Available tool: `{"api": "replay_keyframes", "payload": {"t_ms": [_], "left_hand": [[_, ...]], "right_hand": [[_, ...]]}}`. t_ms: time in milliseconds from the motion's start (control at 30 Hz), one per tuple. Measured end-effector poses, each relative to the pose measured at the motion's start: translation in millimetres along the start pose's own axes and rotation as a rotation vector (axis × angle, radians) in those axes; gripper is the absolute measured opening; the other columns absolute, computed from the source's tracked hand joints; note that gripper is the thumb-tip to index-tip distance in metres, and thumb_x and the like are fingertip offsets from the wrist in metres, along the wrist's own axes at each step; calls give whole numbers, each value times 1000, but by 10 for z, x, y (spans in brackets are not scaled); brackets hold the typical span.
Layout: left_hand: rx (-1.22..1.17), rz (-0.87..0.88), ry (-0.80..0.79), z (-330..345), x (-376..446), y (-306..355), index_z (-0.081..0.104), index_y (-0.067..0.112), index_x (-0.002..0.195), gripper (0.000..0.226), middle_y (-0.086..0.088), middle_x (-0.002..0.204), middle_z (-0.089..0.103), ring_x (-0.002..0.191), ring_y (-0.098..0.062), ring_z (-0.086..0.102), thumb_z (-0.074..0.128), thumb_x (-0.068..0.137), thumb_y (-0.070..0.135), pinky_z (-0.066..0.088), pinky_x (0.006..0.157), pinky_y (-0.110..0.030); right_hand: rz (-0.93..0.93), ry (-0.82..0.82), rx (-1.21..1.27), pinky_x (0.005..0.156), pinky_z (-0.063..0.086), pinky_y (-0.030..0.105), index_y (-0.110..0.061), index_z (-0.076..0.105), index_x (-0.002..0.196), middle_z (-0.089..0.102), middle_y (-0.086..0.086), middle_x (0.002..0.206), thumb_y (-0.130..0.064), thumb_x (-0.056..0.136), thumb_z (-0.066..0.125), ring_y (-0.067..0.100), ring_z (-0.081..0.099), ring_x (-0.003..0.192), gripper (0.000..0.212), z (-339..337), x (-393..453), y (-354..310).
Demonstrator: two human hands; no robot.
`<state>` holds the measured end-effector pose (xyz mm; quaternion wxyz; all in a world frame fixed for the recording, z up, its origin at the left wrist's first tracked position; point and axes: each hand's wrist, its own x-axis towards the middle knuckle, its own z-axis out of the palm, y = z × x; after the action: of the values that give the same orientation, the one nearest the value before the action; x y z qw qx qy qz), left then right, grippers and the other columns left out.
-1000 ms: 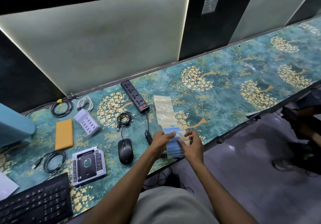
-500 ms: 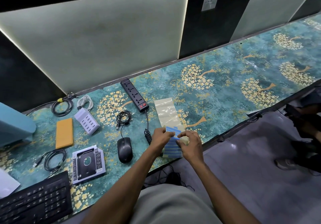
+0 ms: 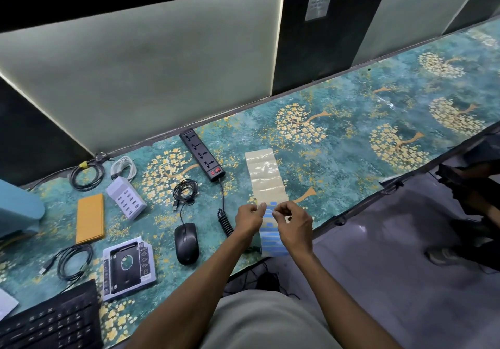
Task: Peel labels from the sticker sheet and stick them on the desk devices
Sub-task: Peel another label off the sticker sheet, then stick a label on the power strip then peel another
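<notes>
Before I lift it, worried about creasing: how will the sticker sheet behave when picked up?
The sticker sheet is probably floppy: a long thin strip that already looks wavy on the desk. Likely very light, so it may flutter or slide. Its glossy bare end suggests a slick backing, so the left hand and right hand should support it.

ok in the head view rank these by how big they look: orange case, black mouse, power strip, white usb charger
1. orange case
2. power strip
3. black mouse and white usb charger: these two look about alike, and the mouse lies nearer the camera, so unranked.
</notes>
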<state>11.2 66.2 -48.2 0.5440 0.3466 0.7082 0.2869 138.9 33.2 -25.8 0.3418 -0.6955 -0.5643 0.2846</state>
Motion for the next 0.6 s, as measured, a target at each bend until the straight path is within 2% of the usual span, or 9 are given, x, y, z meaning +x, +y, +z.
{"api": "replay_keyframes", "payload": {"t_ms": [67,133,167,233,333,400,467,533,600], "left_hand": [[44,23,101,-115,24,20,57,15,66,37,-4,62,59,64,-26,60,66,95,35,55,71,-43],[95,51,219,-293,62,57,69,11,88,16,-10,87,73,84,-30,70,68,91,27,58,82,-44],[137,56,270,-380,92,79,71,10,98,16,-11,95,74,91,-31,69,67,90,23,56,83,-41],[203,49,324,-546,151,153,68,11,108,22,-6,98,69,93,-30,65,64,89,21,50,77,-36],[307,4,354,-695,285,262,58,16,95,11,-2,85,59,78,-27,57,61,84,20,41,66,-34],[374,-19,375,-761,406,321,54,15,96,16,-1,87,56,79,-26,55,61,84,22,41,65,-35],[417,-9,416,-802,509,379,53,13,109,30,-5,100,61,90,-30,60,62,85,27,48,68,-39],[440,7,452,-818,606,440,50,10,123,45,-12,114,62,100,-35,62,62,87,33,53,75,-43],[478,-3,455,-820,655,506,41,6,138,61,-18,130,56,111,-37,60,63,90,36,53,83,-45]], "right_hand": [[23,-36,56,69,54,28,-14,72,85,66,-15,76,-10,87,77,-4,63,75,7,78,57,-52],[25,-86,76,71,53,27,-12,73,87,66,-14,77,-11,88,77,-4,63,76,5,181,123,-84],[30,-114,82,73,53,28,-12,73,89,67,-11,78,-12,89,77,-3,63,77,5,225,159,-97],[35,-164,88,75,53,30,-12,73,91,66,-10,79,-14,91,77,-3,62,78,5,305,254,-148],[18,-212,94,75,53,29,-11,73,89,69,-5,79,-13,89,77,7,66,77,5,386,425,-245],[0,-264,86,72,50,17,-10,73,89,71,-2,81,-14,89,78,10,66,77,5,439,556,-318],[-10,-306,89,67,44,4,-11,74,89,71,-2,81,-14,88,78,7,66,76,5,479,674,-382],[-17,-336,92,66,45,3,-12,74,91,71,-3,83,-15,89,77,4,65,77,5,509,786,-425],[-30,-358,83,69,47,10,-12,75,91,71,-3,83,-16,89,77,5,66,78,5,517,872,-458]]}}
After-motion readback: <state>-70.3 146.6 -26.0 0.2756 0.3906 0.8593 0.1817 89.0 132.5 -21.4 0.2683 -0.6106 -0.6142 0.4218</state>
